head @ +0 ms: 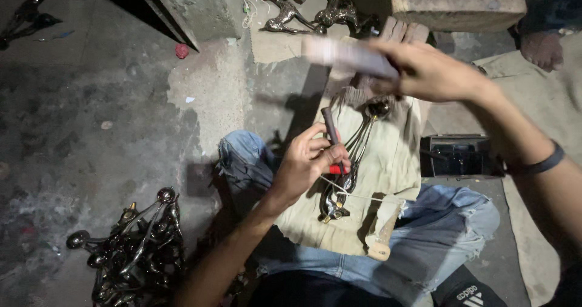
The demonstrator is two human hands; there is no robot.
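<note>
Cloth, beige and spread over the knees at centre frame, carried a dark metal workpiece with thin curved stems. Left hand, centre, was closed around a dark punch-like tool set against that workpiece. Right hand, upper right, was clenched on a blurred pale bar raised above the cloth. Similar dark pieces were heaped at lower left.
</note>
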